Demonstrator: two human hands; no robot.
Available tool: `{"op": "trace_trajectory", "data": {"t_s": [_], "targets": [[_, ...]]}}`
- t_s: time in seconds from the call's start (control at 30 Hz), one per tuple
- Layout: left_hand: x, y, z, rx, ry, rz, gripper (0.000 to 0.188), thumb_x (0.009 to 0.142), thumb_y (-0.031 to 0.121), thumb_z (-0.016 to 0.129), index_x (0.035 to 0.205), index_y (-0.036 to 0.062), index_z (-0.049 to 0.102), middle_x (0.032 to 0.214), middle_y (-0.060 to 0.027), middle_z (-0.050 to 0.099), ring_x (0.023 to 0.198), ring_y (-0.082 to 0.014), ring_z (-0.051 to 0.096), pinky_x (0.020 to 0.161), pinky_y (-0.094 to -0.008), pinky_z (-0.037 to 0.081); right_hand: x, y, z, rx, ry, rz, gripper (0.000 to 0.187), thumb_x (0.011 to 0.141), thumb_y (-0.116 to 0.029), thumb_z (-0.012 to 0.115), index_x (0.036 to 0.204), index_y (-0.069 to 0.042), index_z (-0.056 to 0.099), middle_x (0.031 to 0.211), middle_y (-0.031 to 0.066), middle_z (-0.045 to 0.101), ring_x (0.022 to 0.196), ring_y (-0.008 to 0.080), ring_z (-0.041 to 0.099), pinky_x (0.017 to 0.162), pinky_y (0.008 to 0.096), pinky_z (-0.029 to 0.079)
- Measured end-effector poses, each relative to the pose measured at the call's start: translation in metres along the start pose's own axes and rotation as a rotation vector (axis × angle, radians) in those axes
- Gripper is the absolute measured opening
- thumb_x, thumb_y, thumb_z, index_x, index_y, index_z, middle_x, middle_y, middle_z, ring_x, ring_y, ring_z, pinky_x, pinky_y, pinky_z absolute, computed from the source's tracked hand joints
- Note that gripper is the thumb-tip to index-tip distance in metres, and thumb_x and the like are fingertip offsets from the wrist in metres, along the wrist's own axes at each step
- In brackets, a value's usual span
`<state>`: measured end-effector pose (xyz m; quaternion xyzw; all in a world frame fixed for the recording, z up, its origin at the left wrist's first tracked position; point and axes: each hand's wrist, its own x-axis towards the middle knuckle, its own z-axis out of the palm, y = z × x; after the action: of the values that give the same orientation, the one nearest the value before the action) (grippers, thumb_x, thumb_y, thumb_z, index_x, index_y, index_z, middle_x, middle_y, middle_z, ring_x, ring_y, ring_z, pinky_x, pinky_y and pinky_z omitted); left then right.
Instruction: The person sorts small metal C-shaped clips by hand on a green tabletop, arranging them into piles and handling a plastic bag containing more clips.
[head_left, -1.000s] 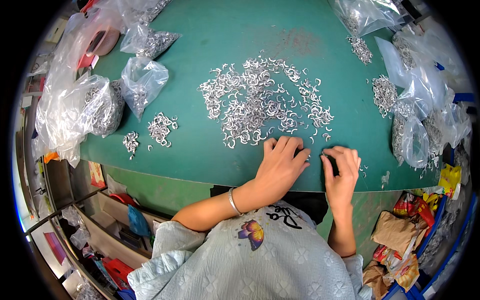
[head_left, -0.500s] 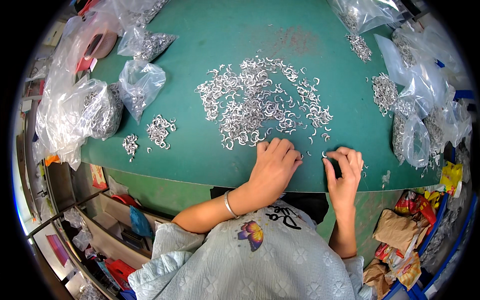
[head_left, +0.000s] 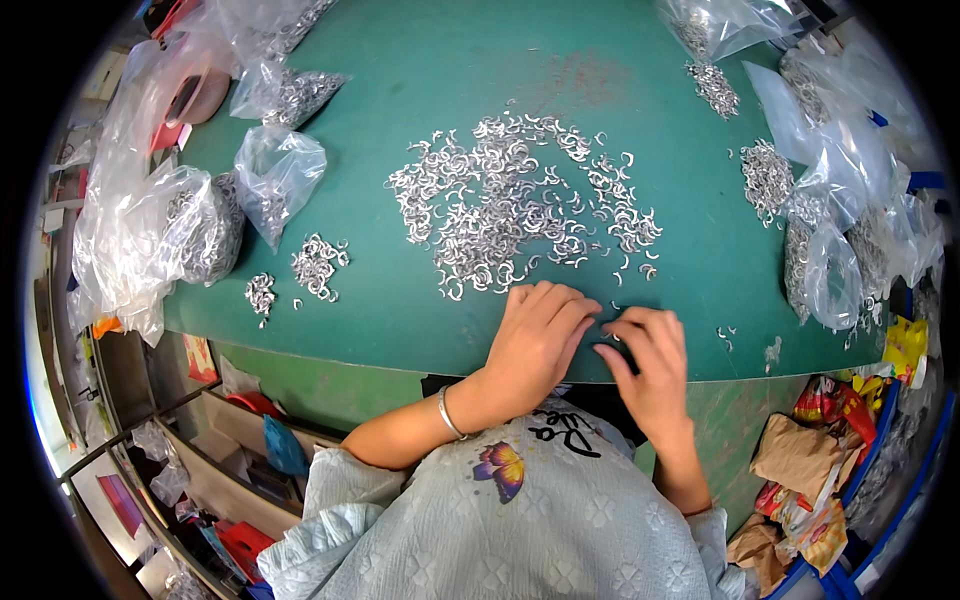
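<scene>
A large loose heap of small silvery crescent-shaped metal pieces lies spread on the green table. My left hand rests at the heap's near edge, fingers bent and pressed together; whatever is at its fingertips is hidden. Close beside it on the right, my right hand has thumb and forefinger curled toward each other. A tiny metal crescent shows between them, partly covered. A few single pieces lie just beyond my right fingers.
Two small piles of crescents lie left. Clear plastic bags of pieces line the left side, more bags the right. Two further piles, one of them nearer, lie at the right. A brown paper bag sits below the table's right edge.
My right hand has moved left with the metal crescent, close to my left hand. My left hand has shifted only slightly left. The heap looks the same.
</scene>
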<state>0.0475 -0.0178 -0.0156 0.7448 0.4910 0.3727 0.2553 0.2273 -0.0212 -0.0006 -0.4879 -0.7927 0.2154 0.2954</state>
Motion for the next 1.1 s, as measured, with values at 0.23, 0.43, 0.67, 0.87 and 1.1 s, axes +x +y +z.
{"op": "trace_trajectory", "data": {"t_s": [0.23, 0.43, 0.67, 0.87, 1.1], "targets": [[0.003, 0.002, 0.000, 0.041, -0.050, 0.026, 0.027, 0.079, 0.000, 0.071, 0.105, 0.0045, 0.065, 0.099, -0.0069, 0.060, 0.090, -0.0252, 0.056, 0.081, -0.0366, 0.039, -0.024, 0.027, -0.018, -0.132, 0.174, 0.098, 0.017, 0.073, 0.004, 0.075, 0.087, 0.000, 0.066, 0.090, 0.0109, 0.059, 0.084, 0.0288, 0.056, 0.074, 0.0388, 0.046], [0.012, 0.007, 0.009, 0.059, -0.079, 0.074, 0.035, 0.078, 0.000, 0.070, 0.112, 0.0035, 0.064, 0.110, -0.0084, 0.058, 0.101, -0.0267, 0.056, 0.086, -0.0386, 0.039, -0.034, 0.063, -0.051, -0.474, 0.334, 0.157, 0.020, 0.073, 0.000, 0.078, 0.089, -0.002, 0.067, 0.093, 0.0103, 0.060, 0.088, 0.0286, 0.054, 0.076, 0.0390, 0.044], [0.013, 0.004, 0.012, 0.240, -0.208, 0.220, 0.036, 0.078, 0.001, 0.068, 0.113, 0.0006, 0.063, 0.116, -0.0111, 0.057, 0.110, -0.0287, 0.054, 0.089, -0.0409, 0.039, -0.028, 0.089, -0.063, -0.502, 0.333, 0.244, 0.031, 0.075, -0.012, 0.080, 0.098, -0.002, 0.062, 0.098, 0.0122, 0.058, 0.093, 0.0307, 0.055, 0.080, 0.0398, 0.045], [0.010, -0.002, 0.007, 0.107, -0.159, 0.175, 0.031, 0.076, 0.000, 0.069, 0.107, -0.0013, 0.064, 0.111, -0.0113, 0.059, 0.105, -0.0288, 0.056, 0.087, -0.0394, 0.041, -0.022, 0.084, -0.084, -0.234, 0.150, 0.342, 0.043, 0.074, -0.012, 0.081, 0.109, 0.001, 0.060, 0.096, 0.0101, 0.055, 0.077, 0.0221, 0.050, 0.067, 0.0328, 0.043], [0.010, -0.002, 0.004, 0.054, -0.134, 0.181, 0.026, 0.075, -0.004, 0.067, 0.101, -0.0013, 0.066, 0.102, -0.0103, 0.058, 0.093, -0.0271, 0.056, 0.078, -0.0363, 0.042, -0.027, 0.085, -0.096, 0.007, 0.076, 0.437, 0.027, 0.074, 0.005, 0.075, 0.099, 0.003, 0.065, 0.087, 0.0065, 0.055, 0.063, 0.0138, 0.042, 0.060, 0.0272, 0.040]]}}
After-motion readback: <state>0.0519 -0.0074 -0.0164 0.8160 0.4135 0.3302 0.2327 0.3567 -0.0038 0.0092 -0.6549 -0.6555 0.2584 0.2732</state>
